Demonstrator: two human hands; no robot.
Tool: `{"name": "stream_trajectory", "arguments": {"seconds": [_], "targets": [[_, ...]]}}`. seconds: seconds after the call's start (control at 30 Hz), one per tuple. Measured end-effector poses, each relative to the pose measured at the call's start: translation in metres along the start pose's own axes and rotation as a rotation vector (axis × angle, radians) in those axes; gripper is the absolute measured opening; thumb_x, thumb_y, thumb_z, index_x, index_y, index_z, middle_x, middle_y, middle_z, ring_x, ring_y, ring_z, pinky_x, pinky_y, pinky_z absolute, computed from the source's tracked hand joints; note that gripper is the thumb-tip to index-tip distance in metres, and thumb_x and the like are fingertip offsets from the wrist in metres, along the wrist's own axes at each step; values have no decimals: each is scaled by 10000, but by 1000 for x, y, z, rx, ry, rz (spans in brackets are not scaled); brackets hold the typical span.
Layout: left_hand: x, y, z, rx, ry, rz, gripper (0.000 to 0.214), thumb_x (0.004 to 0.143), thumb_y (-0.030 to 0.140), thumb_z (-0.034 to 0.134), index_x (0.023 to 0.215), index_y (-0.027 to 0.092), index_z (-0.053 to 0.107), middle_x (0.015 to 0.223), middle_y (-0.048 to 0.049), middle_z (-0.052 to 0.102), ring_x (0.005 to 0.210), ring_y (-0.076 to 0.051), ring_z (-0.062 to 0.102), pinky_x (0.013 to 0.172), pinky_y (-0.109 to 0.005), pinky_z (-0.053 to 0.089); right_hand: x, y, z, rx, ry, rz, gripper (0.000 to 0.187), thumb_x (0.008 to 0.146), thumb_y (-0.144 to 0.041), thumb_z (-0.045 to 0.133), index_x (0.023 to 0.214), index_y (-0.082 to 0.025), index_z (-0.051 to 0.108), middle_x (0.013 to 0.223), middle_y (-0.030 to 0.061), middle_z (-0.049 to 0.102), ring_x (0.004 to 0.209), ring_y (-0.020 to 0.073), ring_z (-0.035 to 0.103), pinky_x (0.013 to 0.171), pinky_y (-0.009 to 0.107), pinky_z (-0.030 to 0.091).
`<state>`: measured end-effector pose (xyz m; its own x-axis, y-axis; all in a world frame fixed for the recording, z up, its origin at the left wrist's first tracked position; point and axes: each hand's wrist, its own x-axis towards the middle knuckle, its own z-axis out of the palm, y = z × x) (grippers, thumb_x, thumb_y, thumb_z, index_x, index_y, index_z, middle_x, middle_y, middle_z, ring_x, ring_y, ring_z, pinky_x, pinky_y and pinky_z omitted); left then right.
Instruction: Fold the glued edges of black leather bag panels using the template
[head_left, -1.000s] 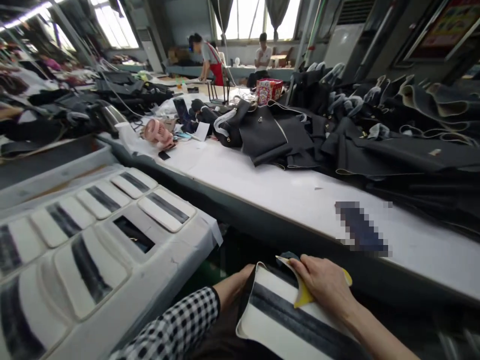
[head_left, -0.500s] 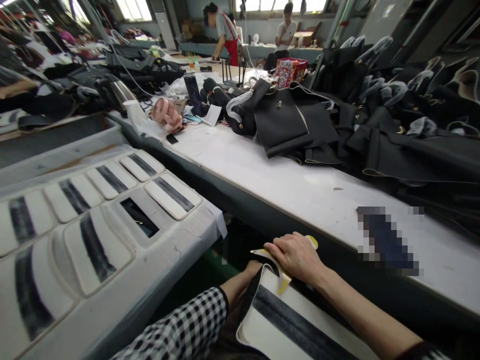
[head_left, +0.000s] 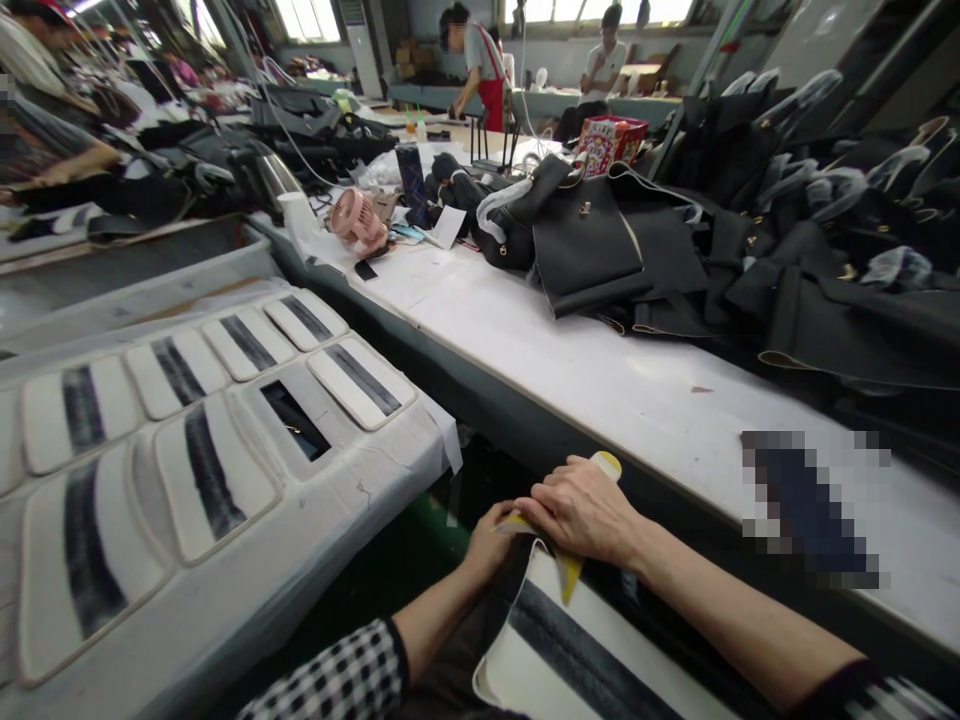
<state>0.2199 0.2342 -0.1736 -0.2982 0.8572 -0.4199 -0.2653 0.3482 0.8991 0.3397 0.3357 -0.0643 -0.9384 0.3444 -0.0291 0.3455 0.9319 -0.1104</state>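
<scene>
My right hand is closed around a white-and-yellow hand tool. The tool has a rounded handle end and a wide, curved edge with two pointed tips. One tip lies over the near end of a white panel with a dark stripe, which slants across my lap. My left hand is beside that end, fingers curled at the tool's left tip and against the panel's black side. What its fingertips hold is hidden.
Similar striped white panels lie on a covered table to the left. A long white bench carries black bags, a pink fan and a blurred-out dark item. Co-workers are at the back and left.
My left hand has come up from behind the panel to the tool's left tip. My right hand has shifted slightly left with the tool. The view has turned a little left.
</scene>
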Motion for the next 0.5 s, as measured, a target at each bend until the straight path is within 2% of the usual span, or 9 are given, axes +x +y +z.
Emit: {"name": "stream_trajectory", "arguments": {"seconds": [0.1,0.17,0.23,0.33,0.5], "targets": [[-38,26,-20,-64,18,73,481,958,493,434,1281,157,554,1203,-122,670,1117,-236,623,988,-389,478,0,1,-1,0,8,-30,548,1032,-450,283,660,-188,589,645,28,660,590,141,546,633,353,175],[-62,43,-27,-6,-62,144,534,914,452,557,1372,188,484,1292,-98,632,1187,-227,591,1048,-357,441,1,1,-2,-3,3,-48,565,1034,-452,266,656,-187,592,641,33,659,579,140,539,628,352,171],[-77,56,-27,102,-155,161,616,824,343,706,1383,214,482,1276,-70,648,1167,-221,609,1051,-327,448,2,1,-4,-5,-7,-61,573,1034,-449,258,655,-188,599,645,38,665,574,141,538,627,352,171],[-84,65,-20,180,-208,151,556,801,254,721,1326,233,540,1176,-37,701,1071,-213,663,988,-308,505,3,0,-5,-15,-21,-76,573,1035,-442,254,667,-192,615,652,46,673,581,149,552,628,353,175],[-85,67,-15,220,-207,160,360,859,299,657,1208,221,617,1125,-23,716,1017,-208,683,942,-288,532,0,-1,-5,-17,-16,-92,583,1035,-451,253,678,-181,627,656,53,682,590,153,581,639,345,204]]}}
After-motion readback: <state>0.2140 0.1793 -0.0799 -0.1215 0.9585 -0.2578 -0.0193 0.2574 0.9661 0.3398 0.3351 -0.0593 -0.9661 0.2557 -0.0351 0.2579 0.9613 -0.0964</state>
